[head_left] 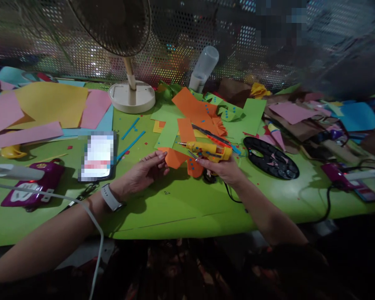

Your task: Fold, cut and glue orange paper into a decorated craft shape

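Note:
My right hand (222,170) is closed round the grip of a yellow glue gun (208,150), whose nozzle points left over an orange paper cut-out (178,158). My left hand (147,168), with a white watch on its wrist, rests on the green table cover (181,208); its fingers pinch the left edge of that orange piece. The gun's black cord runs down off the front edge. More orange and green paper pieces (193,112) lie piled just behind.
A desk fan base (132,96) stands at the back. Pink and yellow sheets (43,108) lie far left, a phone (97,156) and purple device (34,187) near left. A black palette (270,158), clear bottle (203,66) and cluttered cables sit right.

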Tool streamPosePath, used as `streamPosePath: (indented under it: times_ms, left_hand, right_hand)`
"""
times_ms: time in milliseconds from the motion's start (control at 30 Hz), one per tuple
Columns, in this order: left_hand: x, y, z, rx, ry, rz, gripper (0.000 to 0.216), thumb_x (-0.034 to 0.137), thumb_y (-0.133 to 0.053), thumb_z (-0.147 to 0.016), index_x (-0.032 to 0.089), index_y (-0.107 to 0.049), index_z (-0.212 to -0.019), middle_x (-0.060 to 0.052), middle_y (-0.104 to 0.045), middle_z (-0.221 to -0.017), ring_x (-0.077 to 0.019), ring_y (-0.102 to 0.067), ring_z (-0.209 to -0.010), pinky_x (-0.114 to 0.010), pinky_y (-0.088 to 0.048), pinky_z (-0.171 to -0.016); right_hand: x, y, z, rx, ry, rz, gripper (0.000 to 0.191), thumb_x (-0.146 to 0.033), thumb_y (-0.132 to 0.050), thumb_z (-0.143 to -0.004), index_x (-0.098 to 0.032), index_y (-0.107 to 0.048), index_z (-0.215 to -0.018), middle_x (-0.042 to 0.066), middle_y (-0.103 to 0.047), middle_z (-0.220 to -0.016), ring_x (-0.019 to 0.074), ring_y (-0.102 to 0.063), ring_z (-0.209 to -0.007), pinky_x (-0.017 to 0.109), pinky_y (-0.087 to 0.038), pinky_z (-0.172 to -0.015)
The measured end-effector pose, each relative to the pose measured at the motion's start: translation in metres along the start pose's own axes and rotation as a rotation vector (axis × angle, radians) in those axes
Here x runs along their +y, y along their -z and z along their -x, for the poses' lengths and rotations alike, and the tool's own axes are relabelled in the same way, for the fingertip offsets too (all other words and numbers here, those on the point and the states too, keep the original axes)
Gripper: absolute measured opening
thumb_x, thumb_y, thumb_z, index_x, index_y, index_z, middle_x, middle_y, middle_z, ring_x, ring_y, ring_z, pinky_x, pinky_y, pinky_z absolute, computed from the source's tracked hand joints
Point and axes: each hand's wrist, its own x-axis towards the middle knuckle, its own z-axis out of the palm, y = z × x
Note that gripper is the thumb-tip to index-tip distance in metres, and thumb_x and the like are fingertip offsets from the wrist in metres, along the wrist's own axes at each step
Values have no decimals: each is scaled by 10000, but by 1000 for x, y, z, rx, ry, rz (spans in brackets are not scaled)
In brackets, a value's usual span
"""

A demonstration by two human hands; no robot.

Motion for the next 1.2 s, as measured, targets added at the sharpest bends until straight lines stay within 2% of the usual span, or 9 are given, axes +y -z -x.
streamPosePath:
  times_ms: [133,200,300,433,633,967,1200]
  left_hand:
    - [-7,8,-7,-25,-69,28,45,175,-723,-819,205,-692,-829,7,-699,-787,-118,-654,-712,-269,-575,-748]
    - [-11,11,-10,-46,-112,20,44,182,-722,-819,210,-690,-832,-1,-716,-858,-141,-675,-799,-294,-564,-802]
    - [-15,13,-13,-82,-152,-25,40,213,-718,-830,216,-691,-859,-2,-723,-940,-163,-681,-905,-328,-542,-871]
    - [-16,12,-11,-87,-183,-92,63,235,-735,-821,223,-685,-857,13,-717,-939,-156,-680,-865,-331,-558,-838]
    - [-14,9,-7,-74,-238,-209,105,267,-766,-797,229,-681,-847,31,-691,-869,-124,-669,-798,-298,-568,-798]
    - [-13,5,-5,-69,-307,-237,95,252,-758,-805,202,-680,-829,39,-658,-768,-80,-612,-664,-230,-555,-712]
    - [-14,7,-6,-88,-326,-240,78,237,-753,-809,206,-683,-828,31,-668,-790,-89,-625,-686,-226,-544,-691]
  right_hand:
    - [-11,8,4,196,142,121,219,-436,-754,-765,-243,-691,-847,13,-680,-718,154,-614,-572,346,-564,-602]
    - [-16,10,11,218,169,164,210,-457,-707,-813,-251,-694,-851,11,-663,-670,171,-626,-592,358,-562,-626]
    - [-21,6,22,119,139,163,251,-483,-709,-805,-237,-667,-784,-8,-600,-589,147,-562,-505,322,-519,-519]
    - [-19,-6,30,-35,156,150,283,-460,-772,-746,-219,-631,-793,-20,-572,-652,104,-491,-498,258,-419,-429]
    - [-17,-10,30,-74,167,215,261,-409,-779,-747,-195,-639,-799,-37,-530,-657,89,-469,-566,229,-390,-473]
    - [-15,-8,30,-65,152,206,253,-391,-777,-749,-183,-650,-820,-29,-549,-678,92,-478,-582,222,-390,-491]
    - [-14,-9,30,-90,128,164,243,-374,-778,-750,-180,-652,-825,-25,-554,-692,92,-480,-598,225,-401,-506]
